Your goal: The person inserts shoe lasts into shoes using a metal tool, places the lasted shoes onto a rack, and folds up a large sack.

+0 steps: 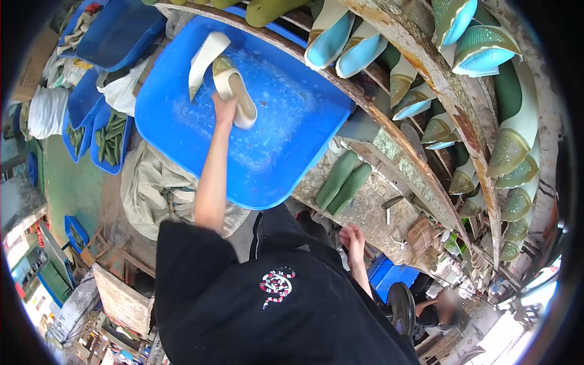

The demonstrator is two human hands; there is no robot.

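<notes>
A beige shoe-shaped piece with a gold toe is in my left hand, whose fingers are closed on its near side, over a large blue tub. Just left of it in the tub lies a second cream and gold piece, apart from my hand. My right hand hangs low beside my body, its fingers loosely bent and apart, with nothing visible in them. Nearest to it, two green foot-shaped forms lie side by side on a worn surface.
Curved wooden racks with rows of white and gold pieces on green forms rise at the right. Smaller blue bins and pale sacks are at the left. Another person is at the lower right.
</notes>
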